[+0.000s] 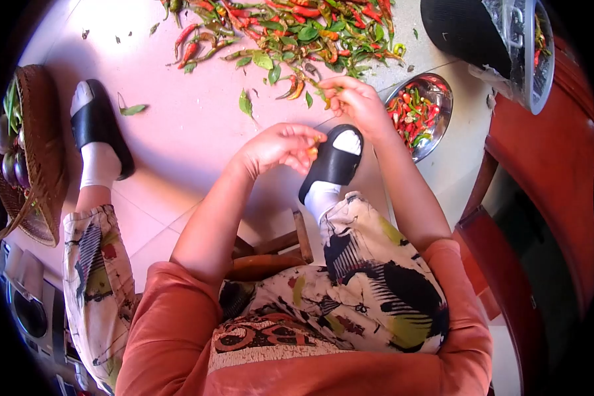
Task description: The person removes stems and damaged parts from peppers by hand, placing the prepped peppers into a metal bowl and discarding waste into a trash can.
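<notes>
My left hand (280, 146) is closed around a small orange chilli (313, 150), pinching it at the fingertips just above my right slipper (333, 162), while my right hand (356, 99) is closed on another chilli (327, 100) at the near edge of the chilli pile (297, 26) spread over the floor (191, 125). The steel bowl (421, 115) holding plucked red and green chillies sits just right of my right hand, touching nothing I hold. I judge the chief risk to be the juice: bare fingers working these pods could carry the sting to my eyes or face if I rub them. A stalk snapped carelessly could tear the pod and scatter seeds. My foot lies near the bowl, so a shift of the leg could knock it and spill what is sorted. Loose leaves (133, 109) on the floor may get swept in with the good ones. I see no brand, label or readable writing anywhere; the print on my shirt hem is too distorted to read.
</notes>
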`<state>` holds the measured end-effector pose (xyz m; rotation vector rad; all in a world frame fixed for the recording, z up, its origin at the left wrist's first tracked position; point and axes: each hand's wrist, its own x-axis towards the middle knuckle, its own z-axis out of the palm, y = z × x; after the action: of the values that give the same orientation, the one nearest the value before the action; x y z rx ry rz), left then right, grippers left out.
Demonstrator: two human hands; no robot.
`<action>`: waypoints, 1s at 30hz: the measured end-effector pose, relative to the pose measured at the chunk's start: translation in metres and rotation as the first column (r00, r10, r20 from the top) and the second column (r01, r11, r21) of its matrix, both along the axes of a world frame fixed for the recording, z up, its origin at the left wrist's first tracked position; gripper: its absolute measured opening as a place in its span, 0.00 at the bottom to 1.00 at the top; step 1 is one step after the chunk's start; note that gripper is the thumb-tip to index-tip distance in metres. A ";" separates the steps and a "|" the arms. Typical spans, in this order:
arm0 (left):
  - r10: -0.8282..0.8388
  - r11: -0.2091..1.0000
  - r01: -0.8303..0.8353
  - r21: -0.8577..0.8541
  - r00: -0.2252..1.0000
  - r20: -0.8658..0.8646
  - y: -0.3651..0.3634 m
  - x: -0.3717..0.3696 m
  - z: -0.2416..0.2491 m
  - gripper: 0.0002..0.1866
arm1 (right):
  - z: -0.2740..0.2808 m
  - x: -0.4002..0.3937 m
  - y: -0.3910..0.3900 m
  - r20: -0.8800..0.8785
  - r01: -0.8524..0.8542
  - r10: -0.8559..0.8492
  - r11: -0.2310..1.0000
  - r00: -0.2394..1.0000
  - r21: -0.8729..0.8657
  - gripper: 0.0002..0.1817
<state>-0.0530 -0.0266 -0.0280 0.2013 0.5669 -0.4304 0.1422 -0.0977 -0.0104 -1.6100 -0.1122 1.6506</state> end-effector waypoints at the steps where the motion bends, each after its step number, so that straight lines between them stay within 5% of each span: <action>1: 0.114 0.990 -0.114 -0.083 0.993 -0.002 -0.003 -0.006 -0.004 0.17 | -0.002 -0.006 0.002 0.076 -0.140 0.140 0.990 0.987 -0.010 0.15; 2: 0.120 0.988 -0.120 -0.094 0.993 -0.007 -0.005 -0.012 -0.008 0.17 | -0.004 -0.010 0.007 0.110 -0.227 0.238 0.969 0.965 -0.098 0.13; 4: 0.282 0.945 -0.273 -0.181 0.959 0.023 0.009 -0.016 -0.009 0.17 | -0.021 -0.028 0.013 0.438 -0.424 0.357 0.904 0.825 0.062 0.12; 5: 0.325 0.927 -0.308 -0.213 0.944 0.050 0.017 -0.017 -0.008 0.19 | -0.021 -0.036 0.016 0.705 -0.480 0.298 0.875 0.644 0.068 0.10; 6: 0.323 0.929 -0.306 -0.209 0.945 0.052 0.022 -0.019 -0.007 0.19 | -0.021 -0.041 0.025 0.707 -0.479 0.295 0.875 0.643 0.071 0.10; 8: 0.331 0.937 -0.313 -0.157 0.938 0.107 0.031 -0.021 -0.006 0.18 | -0.020 -0.047 0.039 0.875 -0.595 0.352 0.798 0.333 -0.095 0.12; 10: 0.342 0.933 -0.323 -0.157 0.933 0.111 0.036 -0.021 -0.005 0.18 | -0.032 -0.047 0.042 0.891 -0.631 0.373 0.764 0.258 -0.137 0.12; 12: 0.355 0.928 -0.336 -0.163 0.929 0.107 0.036 -0.022 -0.005 0.18 | -0.042 -0.048 0.045 0.870 -0.689 0.490 0.649 0.054 -0.322 0.10; 17: 0.401 0.901 -0.371 -0.223 0.910 0.106 0.041 -0.022 -0.008 0.17 | -0.041 -0.038 0.041 0.918 -0.719 0.355 0.684 0.180 -0.123 0.11; 19: 0.387 0.914 -0.368 -0.169 0.917 0.099 0.047 -0.023 -0.009 0.17 | -0.027 -0.031 0.043 0.781 -0.510 0.278 0.858 0.560 0.061 0.09; 20: 0.375 0.924 -0.363 -0.122 0.923 0.092 0.050 -0.024 -0.009 0.17 | -0.019 -0.026 0.043 0.781 -0.509 0.277 0.859 0.559 0.060 0.09; 22: 0.391 0.916 -0.375 -0.145 0.915 0.103 0.056 -0.020 -0.008 0.16 | -0.002 -0.016 0.043 0.306 -0.002 -0.039 0.991 0.951 0.134 0.07; 25: 0.400 0.909 -0.404 0.101 0.915 0.053 0.056 -0.006 -0.007 0.14 | 0.016 -0.015 0.040 0.288 0.075 -0.133 0.976 0.948 0.205 0.06; 28: 0.424 0.902 -0.423 0.090 0.906 0.007 0.052 0.018 0.005 0.14 | 0.019 -0.022 0.037 0.259 0.133 -0.219 0.941 0.941 0.311 0.07; 30: 0.447 0.891 -0.441 0.112 0.893 -0.043 0.048 0.031 0.011 0.13 | 0.015 -0.021 0.035 0.551 -0.064 -0.131 0.946 0.824 0.319 0.06</action>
<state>-0.0223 0.0216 -0.0170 0.1463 0.6811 0.0390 0.1213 -0.0630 0.0042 -1.7733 -0.6273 1.0030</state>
